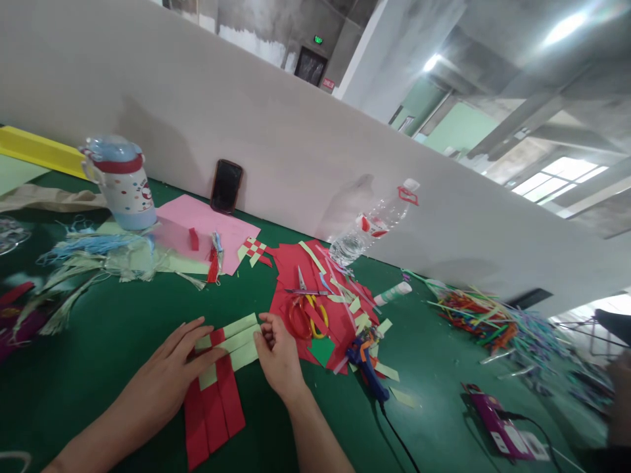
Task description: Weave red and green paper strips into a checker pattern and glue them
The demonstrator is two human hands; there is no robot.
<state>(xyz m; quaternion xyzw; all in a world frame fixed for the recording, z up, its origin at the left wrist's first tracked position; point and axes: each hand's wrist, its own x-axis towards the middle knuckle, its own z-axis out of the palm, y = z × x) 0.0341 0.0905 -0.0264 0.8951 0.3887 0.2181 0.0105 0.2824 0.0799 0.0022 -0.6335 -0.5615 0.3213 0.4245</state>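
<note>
Red paper strips (211, 420) and pale green paper strips (245, 355) cross each other in a partly woven piece on the green table, below the middle of the head view. My left hand (170, 368) lies over the left part of the weave, its fingers stretched out and pressing on the strips. At the right ends of the green strips, my right hand (282, 358) has its fingers curled, with thumb and forefinger pinching the strip edge. The palm side of that hand is hidden. Just beyond it, scissors (298, 315) with red and yellow handles rest on red paper (290, 263).
A blue glue gun (365, 368) with a cord lies to the right, near paper scraps. Behind stand a clear bottle (372, 226), a phone (227, 186) and a children's water bottle (125, 190). Tassels (106, 256) lie left, a pile of coloured sticks (493, 325) far right.
</note>
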